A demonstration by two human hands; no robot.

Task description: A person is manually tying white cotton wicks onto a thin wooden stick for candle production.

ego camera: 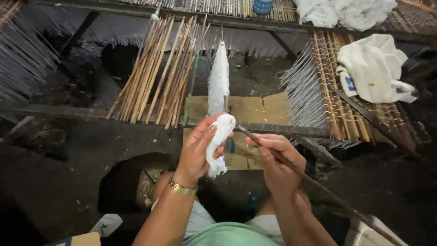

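White roll upright in hands, long axis vertical

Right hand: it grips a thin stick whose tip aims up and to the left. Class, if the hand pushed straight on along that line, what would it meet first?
Probably the white fibre wad held in the left hand; the right hand has the stick tip almost beside it, though depth is unclear.

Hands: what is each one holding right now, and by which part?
Left hand grips the white fibre wad around its middle. Right hand pinches the thin stick near its upper tip.
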